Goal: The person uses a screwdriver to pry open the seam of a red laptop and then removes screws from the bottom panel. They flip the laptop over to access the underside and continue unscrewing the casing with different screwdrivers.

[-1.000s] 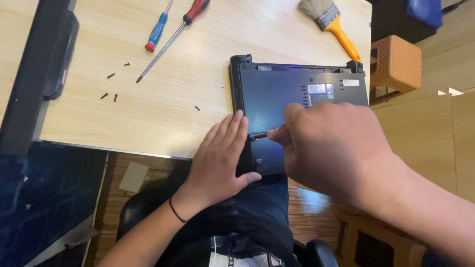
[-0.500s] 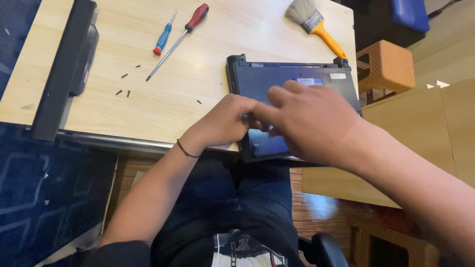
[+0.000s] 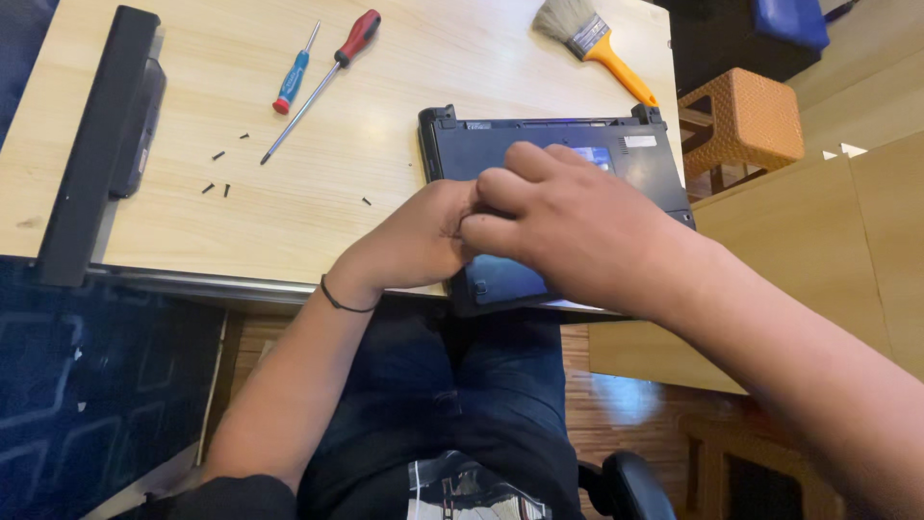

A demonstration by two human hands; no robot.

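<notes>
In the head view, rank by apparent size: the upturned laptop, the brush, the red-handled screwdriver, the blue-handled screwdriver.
1. Upturned laptop, clearly largest, though both hands cover part of it.
2. Red-handled screwdriver, longest of the tools.
3. Brush, shorter but bulkier; its bristles are cut by the frame edge, so ranks 2 and 3 are unsure.
4. Blue-handled screwdriver, smallest.

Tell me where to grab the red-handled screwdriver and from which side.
Grip the red-handled screwdriver by its thick red handle at the far end, coming from above. It lies flat on the table, thin shaft pointing toward the near-left, with the blue screwdriver close on its left.
</notes>
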